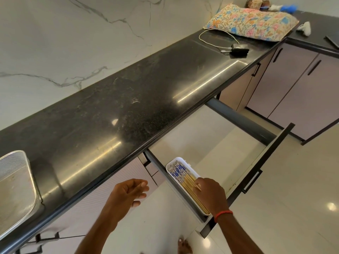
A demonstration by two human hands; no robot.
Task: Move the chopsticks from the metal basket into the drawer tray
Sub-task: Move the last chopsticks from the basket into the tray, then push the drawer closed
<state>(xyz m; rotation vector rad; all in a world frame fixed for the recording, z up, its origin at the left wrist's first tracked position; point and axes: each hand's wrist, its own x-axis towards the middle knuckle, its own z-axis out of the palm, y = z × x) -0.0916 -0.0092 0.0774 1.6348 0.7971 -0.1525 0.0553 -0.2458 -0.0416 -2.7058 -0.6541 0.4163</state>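
Several chopsticks (180, 174) in the tray (176, 159) lie partly hidden under the right hand (211, 194).

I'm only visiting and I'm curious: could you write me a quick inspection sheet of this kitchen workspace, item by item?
Surface: glossy black countertop.
Job's things: metal basket at the counter's left end, with no chopsticks visible in the part shown; chopsticks lie in the white tray inside the open drawer.
Clutter: floral pillow and black device at the counter's far end.
Hands: left hand loosely open, holding nothing; right hand rests on the chopsticks in the tray, grip unclear.
Cables: white cable looped beside the black device.
Surroundings: marble wall, closed cabinets, pale floor.
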